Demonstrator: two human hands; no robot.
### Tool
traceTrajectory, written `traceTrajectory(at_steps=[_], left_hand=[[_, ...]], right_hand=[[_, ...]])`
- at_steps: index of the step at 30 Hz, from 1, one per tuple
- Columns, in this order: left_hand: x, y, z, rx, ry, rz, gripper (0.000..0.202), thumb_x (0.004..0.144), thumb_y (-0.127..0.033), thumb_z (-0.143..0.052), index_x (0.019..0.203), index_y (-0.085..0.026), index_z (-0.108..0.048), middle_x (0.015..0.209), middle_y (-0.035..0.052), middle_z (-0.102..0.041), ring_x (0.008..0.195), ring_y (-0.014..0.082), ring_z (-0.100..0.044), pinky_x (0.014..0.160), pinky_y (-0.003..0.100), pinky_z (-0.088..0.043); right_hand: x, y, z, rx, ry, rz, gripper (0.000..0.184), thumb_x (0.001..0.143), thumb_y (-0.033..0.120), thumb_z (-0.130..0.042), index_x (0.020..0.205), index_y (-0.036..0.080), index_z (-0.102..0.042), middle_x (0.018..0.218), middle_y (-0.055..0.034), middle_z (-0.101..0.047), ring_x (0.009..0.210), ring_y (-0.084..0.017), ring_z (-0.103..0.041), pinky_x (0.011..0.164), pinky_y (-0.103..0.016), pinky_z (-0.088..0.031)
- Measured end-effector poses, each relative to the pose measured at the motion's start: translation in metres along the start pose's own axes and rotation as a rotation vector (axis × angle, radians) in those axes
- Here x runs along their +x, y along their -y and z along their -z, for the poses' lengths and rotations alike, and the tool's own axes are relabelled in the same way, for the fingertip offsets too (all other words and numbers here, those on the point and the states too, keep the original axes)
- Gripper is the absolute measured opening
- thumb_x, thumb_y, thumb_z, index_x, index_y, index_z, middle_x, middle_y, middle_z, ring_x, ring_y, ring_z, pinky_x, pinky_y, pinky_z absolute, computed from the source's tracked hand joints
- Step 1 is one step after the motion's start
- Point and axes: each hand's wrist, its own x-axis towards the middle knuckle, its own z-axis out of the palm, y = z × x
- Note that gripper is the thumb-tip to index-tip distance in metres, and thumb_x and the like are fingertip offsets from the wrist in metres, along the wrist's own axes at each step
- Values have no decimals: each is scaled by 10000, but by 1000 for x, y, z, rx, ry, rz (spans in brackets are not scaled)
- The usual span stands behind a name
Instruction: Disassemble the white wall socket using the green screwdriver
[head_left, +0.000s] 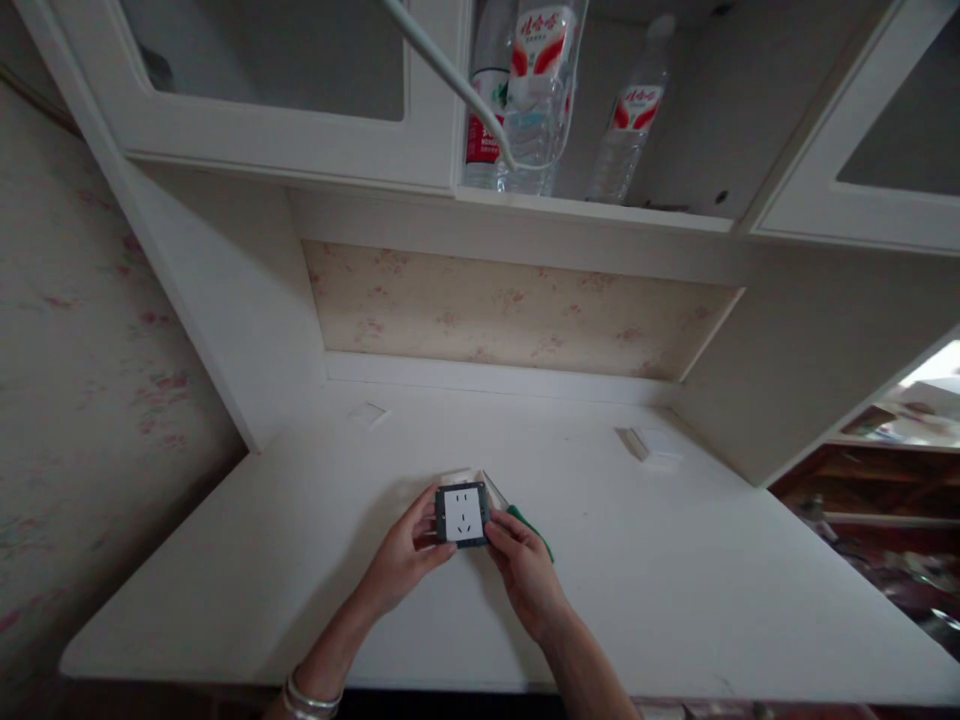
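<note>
Between my two hands is a wall socket (pixel 463 513), a white face with plug slots set in a dark grey frame, turned toward me above the desk. My left hand (pixel 409 550) grips its left side and lower edge with fingers and thumb. At the socket's lower right edge, my right hand (pixel 525 570) pinches the frame. A screwdriver with a green handle (pixel 534 528) lies behind my right hand, its handle partly covered. Just behind the socket sits a small white piece (pixel 456 476), mostly hidden, so its kind is unclear.
The white desk (pixel 675 600) bears a white box-like piece (pixel 651 445) at the back right and a thin white square (pixel 369 413) at the back left. Overhead, a cabinet shelf (pixel 600 210) holds plastic bottles (pixel 630 125). A white cable (pixel 450 75) hangs in front of it.
</note>
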Motion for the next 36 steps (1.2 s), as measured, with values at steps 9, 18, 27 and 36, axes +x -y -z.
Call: traceTrajectory(at_steps=[9,18,27,36], left_hand=[[-4,0,-7,-292,-223,127,481,795,-399,-660,1219,-186,-577,1259,113,-589,1182,281,-526,957,394,-473],[-3,-3,-10,-275,-230,175,371,758,-397,-698,1030,-145,-705,1076,109,-696,1023,263,-628,932,376,-485],[-3,1,-13,-301,-244,235,375,738,-365,-723,1018,-116,-706,1036,130,-705,985,263,-643,918,381,-493],[-3,1,-12,-275,-276,201,334,734,-349,-722,974,-117,-704,1016,130,-705,963,258,-642,888,367,-497]], right_hand=[[-1,-4,1,96,-26,-2,328,636,282,-818,929,168,-722,991,-67,-690,942,-194,-617,875,-286,-469],[-6,-6,7,87,-9,-5,338,654,295,-808,956,177,-715,998,-60,-684,943,-195,-616,876,-285,-468],[-8,-6,10,86,12,22,358,634,302,-830,946,169,-717,958,-63,-688,924,-192,-606,878,-294,-447],[-9,-7,7,92,33,18,347,645,304,-824,949,177,-714,969,-60,-681,942,-195,-592,891,-295,-430]])
